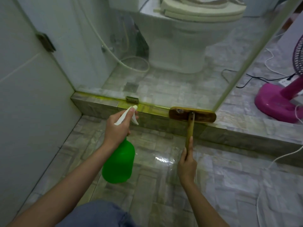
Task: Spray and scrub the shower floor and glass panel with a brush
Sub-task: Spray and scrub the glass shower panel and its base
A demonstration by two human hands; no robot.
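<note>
Two bare forearms reach forward over a knee in blue denim [98, 215] at the bottom edge of the view. Beneath them lies the shower floor [164, 185] of grey stone-pattern tiles, wet and shining on the near side of a raised grey tiled kerb [155, 123].

The left hand [117, 128] is wrapped round the neck and white trigger head of a translucent green plastic spray bottle [118, 163]. One finger lies along the top of the head, and the nozzle points at the kerb, just short of it. The right hand [186, 166] grips the end of the handle of a long-handled brown wooden scrubbing brush [190, 128], with the forefinger stretched along the handle. The oblong brush head lies flat on top of the kerb, towards its right end, at the foot of the glass.

A clear glass panel [164, 54] stands upright along the kerb, held by a small metal clamp [132, 99] at the kerb's middle left.

Beyond the kerb, seen through the glass, are a square floor drain [131, 86], a looped white hose [136, 64] and a white ceramic toilet [180, 46]. Past the kerb's right end, outside the glass, stands a bright pink fan [275, 102] on a round base, with a white cable [278, 158] trailing over the kerb.
</note>
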